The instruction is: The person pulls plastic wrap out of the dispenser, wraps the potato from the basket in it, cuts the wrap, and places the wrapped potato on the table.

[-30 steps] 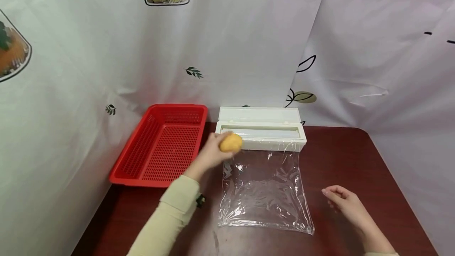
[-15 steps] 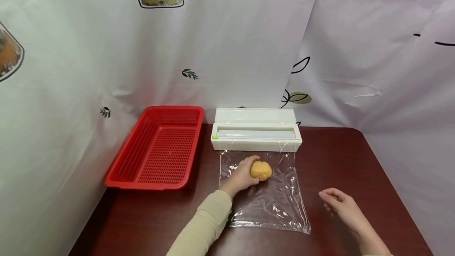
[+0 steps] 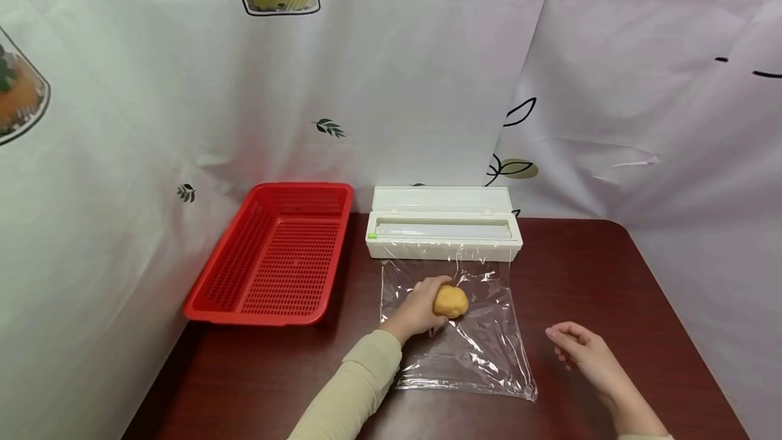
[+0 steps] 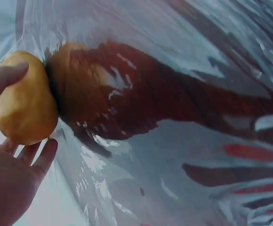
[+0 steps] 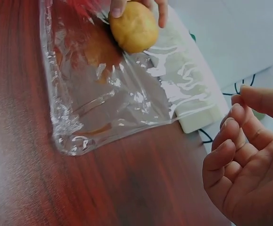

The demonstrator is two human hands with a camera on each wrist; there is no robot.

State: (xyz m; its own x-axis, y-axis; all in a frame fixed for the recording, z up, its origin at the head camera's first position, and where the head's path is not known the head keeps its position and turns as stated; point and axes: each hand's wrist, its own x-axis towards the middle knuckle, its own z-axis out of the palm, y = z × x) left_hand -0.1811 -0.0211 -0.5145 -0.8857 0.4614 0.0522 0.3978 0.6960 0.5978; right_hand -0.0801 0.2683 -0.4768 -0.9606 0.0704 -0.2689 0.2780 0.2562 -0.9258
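Observation:
My left hand [image 3: 421,306] grips a lumpy yellow ball [image 3: 451,301], smooth and potato-like, its thumb and fingers curled around the side. Under it spreads a sheet of cling film [image 3: 476,352], drawn out from a white dispenser [image 3: 446,250] with its lid up. In the left wrist view, the ball [image 4: 25,101] sits right at the film, which mirrors it. My right hand [image 3: 589,355] hovers off the film's right edge, fingers loosely curled with nothing in them. From the right wrist view, its thumb tip [image 5: 245,88] is close to the index fingertip.
To the left stands a red perforated basket [image 3: 293,263] with nothing in it. A small green slider [image 3: 372,235] is at the dispenser's left end. White printed cloth [image 3: 427,87] hangs behind the dark red table [image 3: 586,270].
My left hand has carried the yellow ball from in front of the dispenser rightward and down onto the cling film, with only a slight shift in the last half second. The right hand has barely moved.

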